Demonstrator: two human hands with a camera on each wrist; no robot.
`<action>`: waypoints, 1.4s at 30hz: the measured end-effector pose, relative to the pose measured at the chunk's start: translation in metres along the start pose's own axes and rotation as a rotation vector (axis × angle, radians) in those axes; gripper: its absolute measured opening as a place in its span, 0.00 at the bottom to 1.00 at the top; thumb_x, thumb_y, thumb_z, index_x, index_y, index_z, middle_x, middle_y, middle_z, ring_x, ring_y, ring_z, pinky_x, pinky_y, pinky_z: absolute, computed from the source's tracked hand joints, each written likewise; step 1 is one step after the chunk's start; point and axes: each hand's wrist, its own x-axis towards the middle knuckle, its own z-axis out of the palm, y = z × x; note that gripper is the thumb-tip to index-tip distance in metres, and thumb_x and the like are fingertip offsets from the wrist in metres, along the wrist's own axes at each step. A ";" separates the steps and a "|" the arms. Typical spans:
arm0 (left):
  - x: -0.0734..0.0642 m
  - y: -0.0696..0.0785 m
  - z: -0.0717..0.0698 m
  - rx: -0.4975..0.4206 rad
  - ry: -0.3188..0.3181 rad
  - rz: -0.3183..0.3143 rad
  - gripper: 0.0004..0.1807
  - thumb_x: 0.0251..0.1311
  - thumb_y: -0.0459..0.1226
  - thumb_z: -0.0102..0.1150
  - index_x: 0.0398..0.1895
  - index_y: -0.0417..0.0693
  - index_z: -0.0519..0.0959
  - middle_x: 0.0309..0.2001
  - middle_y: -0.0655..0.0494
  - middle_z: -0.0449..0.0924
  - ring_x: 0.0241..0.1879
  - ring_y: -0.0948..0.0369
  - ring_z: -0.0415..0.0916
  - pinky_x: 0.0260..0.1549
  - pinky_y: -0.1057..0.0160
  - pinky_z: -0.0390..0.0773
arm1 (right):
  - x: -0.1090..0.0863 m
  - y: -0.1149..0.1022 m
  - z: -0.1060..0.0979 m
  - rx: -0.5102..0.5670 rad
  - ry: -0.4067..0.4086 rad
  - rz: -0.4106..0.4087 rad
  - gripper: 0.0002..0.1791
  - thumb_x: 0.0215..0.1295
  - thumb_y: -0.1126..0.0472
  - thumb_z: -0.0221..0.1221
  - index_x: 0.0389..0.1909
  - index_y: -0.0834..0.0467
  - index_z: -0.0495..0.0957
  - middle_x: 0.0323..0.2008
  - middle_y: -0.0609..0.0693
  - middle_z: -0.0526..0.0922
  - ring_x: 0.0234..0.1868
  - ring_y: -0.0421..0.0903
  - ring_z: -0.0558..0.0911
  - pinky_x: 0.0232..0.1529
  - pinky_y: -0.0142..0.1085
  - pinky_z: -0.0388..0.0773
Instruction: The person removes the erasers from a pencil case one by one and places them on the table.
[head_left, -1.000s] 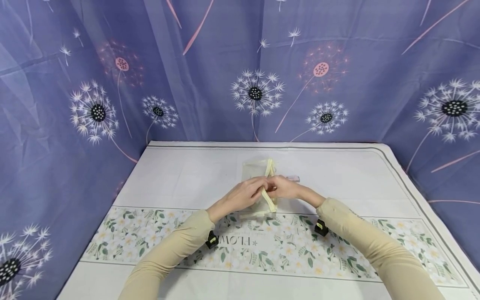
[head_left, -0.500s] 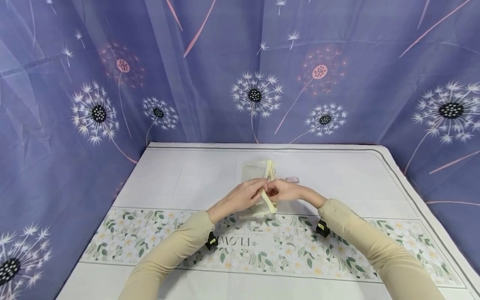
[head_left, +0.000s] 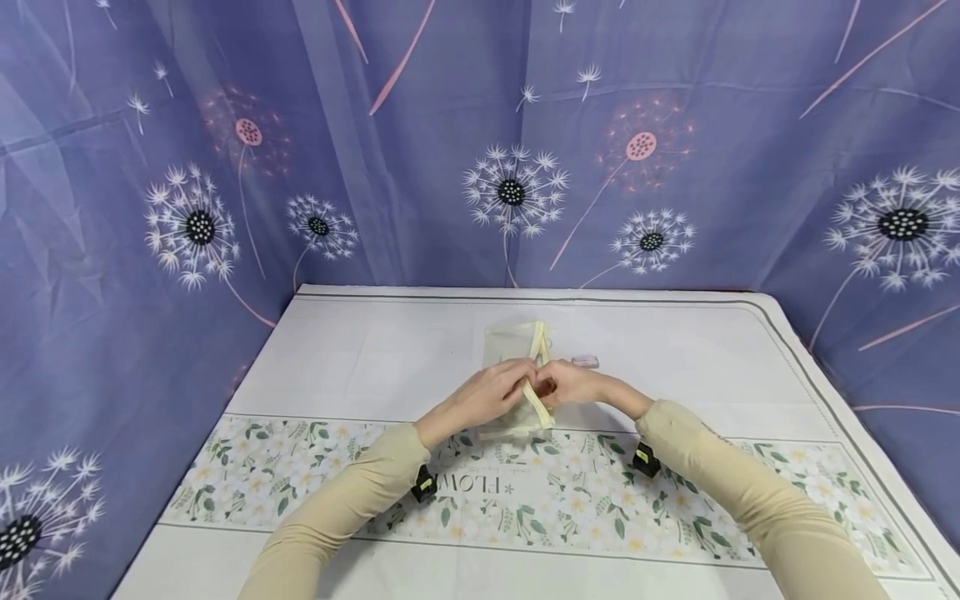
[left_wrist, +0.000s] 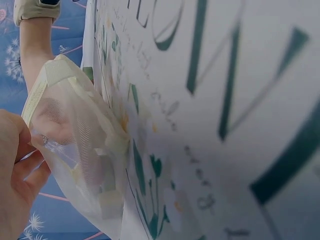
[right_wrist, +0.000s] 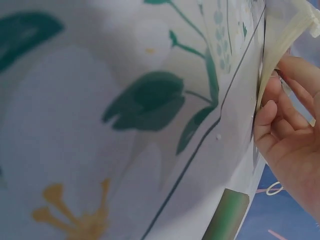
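A sheer mesh pouch (head_left: 507, 340) with pale yellow edging lies at mid-table in the head view, its mouth facing right. My left hand (head_left: 491, 392) holds the near yellow edge from the left, pinching it between thumb and fingers. Against it, my right hand (head_left: 572, 382) has its curled fingers at the mouth of the pouch. In the right wrist view the yellow edging (right_wrist: 281, 42) runs down to the bent fingers and thumb of that hand. Through the mesh in the left wrist view, pale blurred shapes show inside the pouch.
A small pinkish block (head_left: 585, 362) lies just beyond the right hand. In the right wrist view a green-brown block (right_wrist: 227, 215) sits near the table edge. The white tablecloth (head_left: 375, 350) has a floral band, and a purple dandelion curtain (head_left: 420, 208) surrounds the table.
Both hands stay almost in place at the pouch; the right fingers have shifted slightly at its mouth. The head view has tilted a little.
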 end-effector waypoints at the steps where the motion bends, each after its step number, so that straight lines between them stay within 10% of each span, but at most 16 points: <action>1: 0.000 0.000 0.000 -0.001 -0.001 0.001 0.06 0.65 0.34 0.46 0.37 0.47 0.75 0.51 0.55 0.78 0.56 0.59 0.73 0.54 0.67 0.76 | 0.000 0.000 0.000 0.003 -0.002 -0.008 0.04 0.55 0.67 0.59 0.31 0.56 0.81 0.20 0.48 0.79 0.19 0.34 0.70 0.20 0.24 0.70; 42: 0.002 0.003 -0.004 0.037 0.009 0.007 0.05 0.63 0.33 0.47 0.34 0.50 0.75 0.48 0.54 0.79 0.57 0.59 0.71 0.58 0.67 0.71 | -0.007 0.008 0.000 0.065 -0.037 -0.069 0.09 0.52 0.71 0.61 0.35 0.59 0.81 0.24 0.55 0.81 0.21 0.36 0.73 0.22 0.24 0.74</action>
